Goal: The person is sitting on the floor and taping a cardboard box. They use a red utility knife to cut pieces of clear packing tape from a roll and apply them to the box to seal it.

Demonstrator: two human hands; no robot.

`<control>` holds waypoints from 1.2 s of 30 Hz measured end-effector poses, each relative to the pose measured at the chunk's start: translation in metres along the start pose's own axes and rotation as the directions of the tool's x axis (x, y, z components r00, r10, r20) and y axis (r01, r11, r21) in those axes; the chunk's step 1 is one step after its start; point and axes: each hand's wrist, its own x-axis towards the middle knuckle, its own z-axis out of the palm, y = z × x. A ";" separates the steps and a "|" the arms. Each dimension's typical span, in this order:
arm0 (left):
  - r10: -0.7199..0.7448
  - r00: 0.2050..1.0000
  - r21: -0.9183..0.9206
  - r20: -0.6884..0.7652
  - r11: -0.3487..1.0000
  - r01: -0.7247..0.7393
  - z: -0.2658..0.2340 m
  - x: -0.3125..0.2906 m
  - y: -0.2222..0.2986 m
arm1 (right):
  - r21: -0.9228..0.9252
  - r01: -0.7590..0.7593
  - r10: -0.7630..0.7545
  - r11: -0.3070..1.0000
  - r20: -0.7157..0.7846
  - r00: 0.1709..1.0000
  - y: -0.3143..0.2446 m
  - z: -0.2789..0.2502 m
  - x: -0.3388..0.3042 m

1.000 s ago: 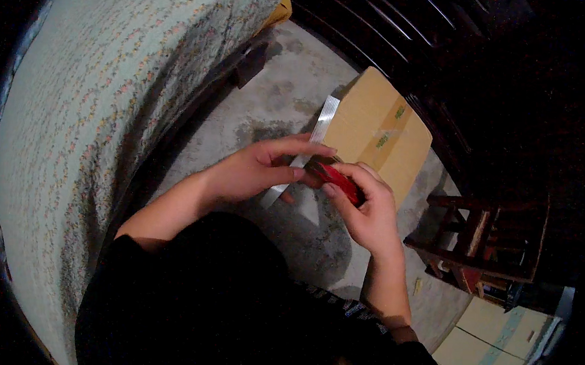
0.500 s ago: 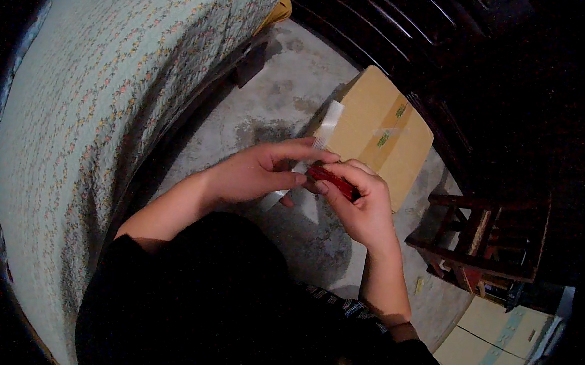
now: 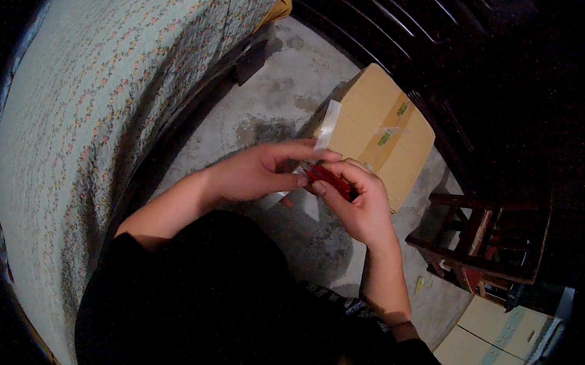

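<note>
A small red object (image 3: pixel 332 180), long and narrow, maybe a cutter or a pen-like tool, too dark to tell which, sits between both hands in mid-air above the concrete floor (image 3: pixel 289 104), just near of the cardboard box (image 3: pixel 379 131). The right hand (image 3: pixel 360 202) has it: fingers curled closed around the red body, thumb on the near side. The left hand (image 3: pixel 257 171) meets it from the left, thumb and forefinger pinched closed at its left end, also touching a strip of clear tape or plastic (image 3: pixel 326 124) that stands up from the fingers toward the far side and overlaps the box's left edge in the view. Whether the strip is stuck to the box or only held cannot be told. Step in hand, as a judgement: the person is working the end of the red tool with both hands, opening or setting it, or freeing the strip from it. The next move would likely call for a steady right grip while the left fingertips pull or slide at the tip, with care if a blade is there. The box is closed, with tape along its top. Left of everything is a bed with a floral cover (image 3: pixel 93 108); on the right stands a dark wooden stool (image 3: pixel 486 240), with dark furniture beyond.
</note>
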 end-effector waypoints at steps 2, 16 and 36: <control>-0.017 1.000 -0.018 -0.004 1.000 0.016 0.001 -0.001 0.003 | 0.000 0.006 -0.006 1.000 -0.005 1.000 -0.001 0.000 0.001; -0.024 0.999 -0.086 -0.031 0.996 0.021 -0.003 -0.005 0.010 | 0.098 -0.120 0.131 0.988 -0.106 0.986 0.001 -0.011 -0.010; 0.080 0.978 -0.132 -0.194 0.986 -0.107 -0.003 0.000 -0.061 | -0.148 0.743 -0.758 0.652 -0.165 0.632 -0.182 0.191 0.182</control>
